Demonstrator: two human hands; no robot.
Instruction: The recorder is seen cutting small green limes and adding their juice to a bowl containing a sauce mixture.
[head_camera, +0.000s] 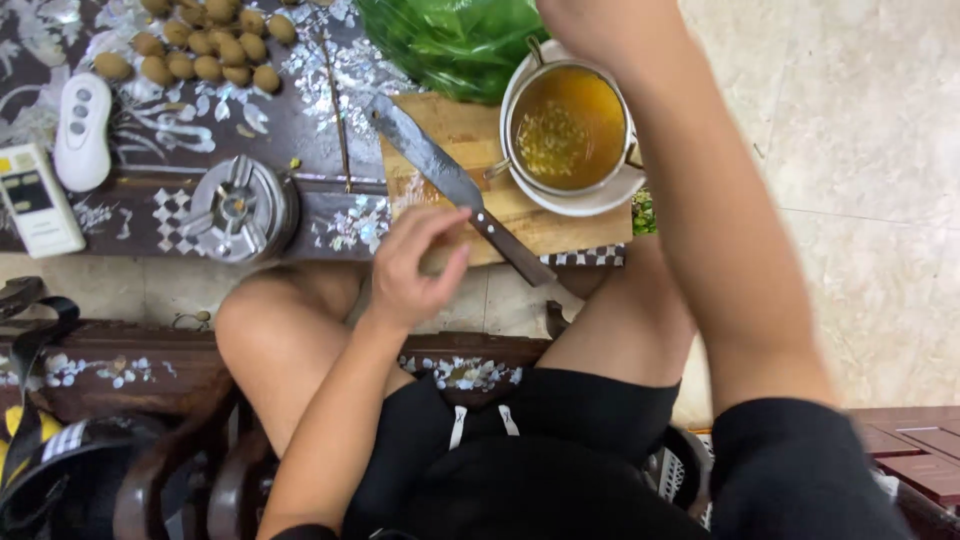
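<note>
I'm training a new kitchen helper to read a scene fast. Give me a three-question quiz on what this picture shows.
1. True or false: the knife lies on the cutting board.
2. What does the metal bowl hold? A) orange-brown liquid B) dry rice C) nothing
3. Which hand is at the near edge of the board, just beside the knife's handle?

Key: 1 true. 2 A. 3 the left hand; whether its curled fingers hold anything cannot be told, and the right hand is out of view.
</note>
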